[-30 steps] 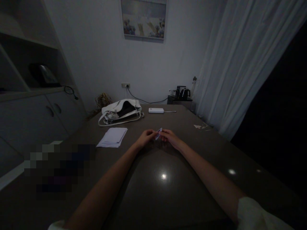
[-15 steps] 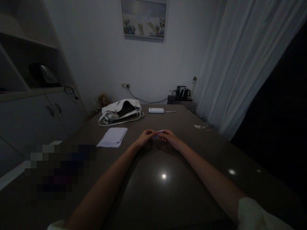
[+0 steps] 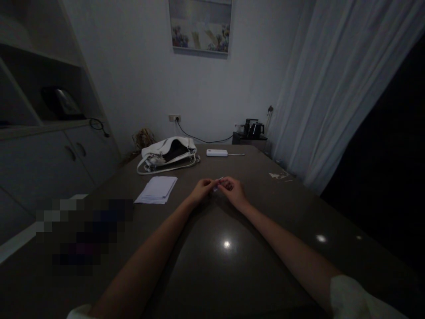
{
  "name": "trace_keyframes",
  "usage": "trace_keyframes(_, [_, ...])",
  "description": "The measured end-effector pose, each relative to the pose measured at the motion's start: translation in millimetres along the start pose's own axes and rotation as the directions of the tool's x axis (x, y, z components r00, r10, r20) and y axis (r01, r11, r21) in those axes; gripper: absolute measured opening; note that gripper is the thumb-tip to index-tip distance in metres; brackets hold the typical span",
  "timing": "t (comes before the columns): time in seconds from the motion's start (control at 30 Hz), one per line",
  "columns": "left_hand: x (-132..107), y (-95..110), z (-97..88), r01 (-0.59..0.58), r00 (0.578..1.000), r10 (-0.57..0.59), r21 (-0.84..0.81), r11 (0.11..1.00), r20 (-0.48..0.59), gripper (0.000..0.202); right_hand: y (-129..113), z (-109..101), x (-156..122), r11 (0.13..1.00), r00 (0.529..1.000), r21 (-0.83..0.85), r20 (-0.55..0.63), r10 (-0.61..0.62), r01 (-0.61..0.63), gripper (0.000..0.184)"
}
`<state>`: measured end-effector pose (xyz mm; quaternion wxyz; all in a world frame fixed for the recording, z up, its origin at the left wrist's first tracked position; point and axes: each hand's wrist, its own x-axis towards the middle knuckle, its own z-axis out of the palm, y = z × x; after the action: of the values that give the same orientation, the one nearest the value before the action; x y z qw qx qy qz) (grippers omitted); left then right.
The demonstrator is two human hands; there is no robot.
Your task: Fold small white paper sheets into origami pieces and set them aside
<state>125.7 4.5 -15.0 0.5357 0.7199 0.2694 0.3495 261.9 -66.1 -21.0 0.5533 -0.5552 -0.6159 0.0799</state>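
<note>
My left hand (image 3: 202,191) and my right hand (image 3: 235,191) meet over the middle of the table. Between their fingertips is a small, pale piece of paper (image 3: 215,188), mostly covered by the fingers. My left thumb and fingers pinch it from the left. On the other side my right hand has its fingers curled, with the thumb and fingertips on the paper. To the left of my hands lies a stack of white paper sheets (image 3: 157,189).
A white handbag (image 3: 169,155) sits at the back left of the dark glossy table (image 3: 212,270). Behind my hands lies a white power bank (image 3: 217,153) with a short cable. Small paper scraps (image 3: 279,175) lie on the right. A blurred-out patch (image 3: 83,235) covers the near left.
My right hand has turned and its fingers have curled more, shifting their grip on the small paper. My left hand keeps its pinch in nearly the same place.
</note>
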Motion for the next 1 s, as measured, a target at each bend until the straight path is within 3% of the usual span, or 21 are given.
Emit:
trace_keyframes(0.1, [-0.3,0.7,-1.2,-0.004,1.000,0.004,0.002,1.000,0.018,0.049,0.7,-1.4,-1.1,0.991,1.000,-0.134,-0.013,-0.006,0.004,0.019])
trace_keyframes(0.3, [-2.4,3.6,-4.2,-0.001,0.999,0.001,0.007,1.000,0.054,0.047,4.3,-3.9,-1.2,0.968,0.998,-0.243,-0.028,-0.064,0.056,0.016])
trace_keyframes(0.7, [-3.9,5.0,-10.0,0.055,0.988,-0.054,-0.002,0.999,0.144,0.047,2.8,-8.4,-0.2,0.963,0.995,-0.250,0.038,-0.090,0.097,0.014])
trace_keyframes(1.0, [-4.5,7.6,-4.0,0.033,0.998,-0.035,0.047,0.998,0.053,0.046,-3.2,-5.5,-2.8,0.938,0.988,-0.312,0.063,-0.140,0.153,0.014])
